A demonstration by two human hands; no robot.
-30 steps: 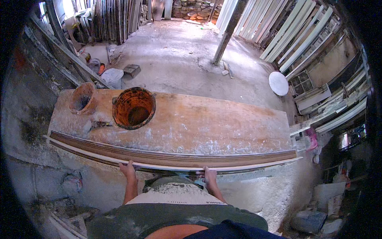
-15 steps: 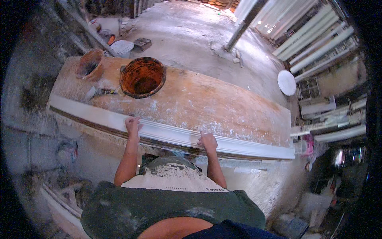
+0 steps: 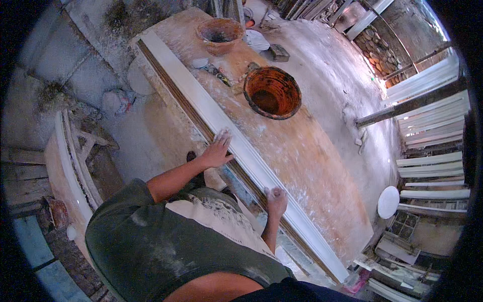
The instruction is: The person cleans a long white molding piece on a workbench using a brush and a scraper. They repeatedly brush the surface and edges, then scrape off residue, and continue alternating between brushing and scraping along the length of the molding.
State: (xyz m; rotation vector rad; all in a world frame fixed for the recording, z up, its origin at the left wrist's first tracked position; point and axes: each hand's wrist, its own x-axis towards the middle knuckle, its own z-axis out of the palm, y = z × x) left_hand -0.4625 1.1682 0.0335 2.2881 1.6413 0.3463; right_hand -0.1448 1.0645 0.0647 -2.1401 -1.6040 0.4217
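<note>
A long white moulding strip (image 3: 198,95) with ridged edges lies along the near edge of a wooden worktop (image 3: 322,166), running from upper left to lower right. My left hand (image 3: 219,149) rests on the strip with its fingers stretched out flat, white dust on the fingertips. Farther down the strip, my right hand (image 3: 276,199) has its fingers curled in against the moulding. Whatever those fingers hold, if anything, is hidden.
On the worktop beyond the strip stand an orange-brown bucket (image 3: 272,95) and a second, dusty bucket (image 3: 220,34). A small tool (image 3: 217,74) lies between them and the strip. Past the worktop, a dark post (image 3: 407,105) and stacked white strips (image 3: 432,166) stand at the right.
My view has turned, so the worktop and strip now slant steeply. My left hand has gone from curled to flat on the strip; my right hand's raised finger has folded in.
</note>
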